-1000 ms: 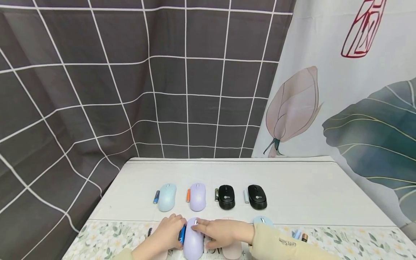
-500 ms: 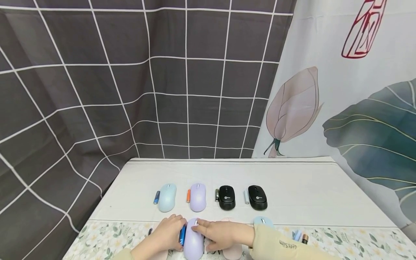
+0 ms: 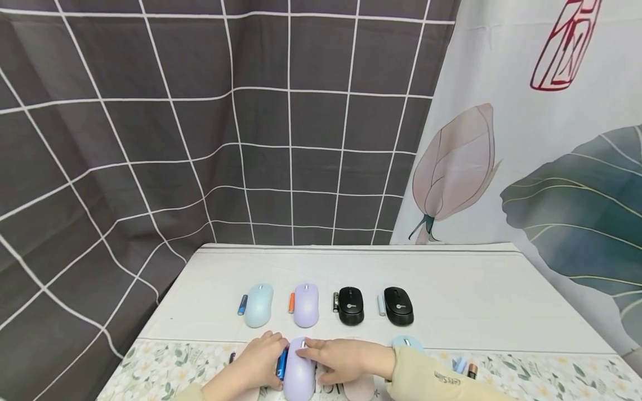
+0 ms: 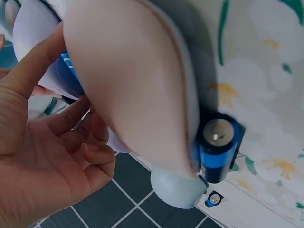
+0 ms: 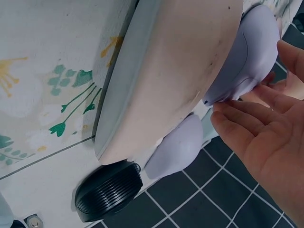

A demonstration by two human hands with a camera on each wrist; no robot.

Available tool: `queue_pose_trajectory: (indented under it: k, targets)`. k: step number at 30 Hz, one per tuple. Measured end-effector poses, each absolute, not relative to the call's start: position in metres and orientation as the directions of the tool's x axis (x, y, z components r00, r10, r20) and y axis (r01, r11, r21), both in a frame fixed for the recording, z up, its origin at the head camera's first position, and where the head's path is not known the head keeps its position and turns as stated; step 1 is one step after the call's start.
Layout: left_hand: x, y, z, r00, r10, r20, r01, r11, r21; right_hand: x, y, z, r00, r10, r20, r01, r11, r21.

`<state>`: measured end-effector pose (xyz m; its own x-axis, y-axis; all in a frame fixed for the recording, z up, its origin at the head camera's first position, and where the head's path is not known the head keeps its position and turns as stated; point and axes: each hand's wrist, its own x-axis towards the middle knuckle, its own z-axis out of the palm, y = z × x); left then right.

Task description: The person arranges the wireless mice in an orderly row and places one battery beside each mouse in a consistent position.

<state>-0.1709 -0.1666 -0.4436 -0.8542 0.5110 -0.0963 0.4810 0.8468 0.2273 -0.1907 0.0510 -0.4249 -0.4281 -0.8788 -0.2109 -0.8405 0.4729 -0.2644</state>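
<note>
A light purple computer mouse (image 3: 298,373) lies at the table's front between my two hands. My left hand (image 3: 259,359) pinches a blue battery (image 3: 282,365) against the mouse's left side; its thumb and fingertips also show around the battery (image 4: 71,71) in the left wrist view. From the right, my right hand (image 3: 346,359) reaches across with fairly straight fingers touching the purple mouse (image 5: 249,52) near its front end. A pink mouse (image 4: 128,85) sits partly hidden under my left hand, and another pink mouse (image 3: 359,388) lies beneath my right hand.
Along the back stand a light blue mouse (image 3: 259,305), a purple mouse (image 3: 306,305) and two black mice (image 3: 350,306), each with a battery at its left. A light blue mouse (image 3: 407,341) lies behind my right sleeve. More batteries (image 3: 472,370) stand to the right on the flowered mat.
</note>
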Motion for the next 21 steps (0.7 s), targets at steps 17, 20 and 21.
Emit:
queue_pose_trajectory:
  k: [17,20,21]
  targets:
    - [-0.165,-0.171,-0.420,-0.829,0.538,-0.152,0.488,0.830,0.270,-0.202,0.090,-0.407,-0.582,-0.797,-0.162,-0.712,0.596,-0.370]
    - [-0.164,-0.167,-0.416,-0.826,0.547,-0.131,0.501,0.821,0.272,-0.204,0.100,-0.404,-0.605,-0.781,-0.158,-0.683,0.610,-0.401]
    - [-0.164,-0.166,-0.414,-0.828,0.547,-0.122,0.502,0.820,0.275,-0.204,0.103,-0.403,-0.612,-0.776,-0.154,-0.680,0.615,-0.398]
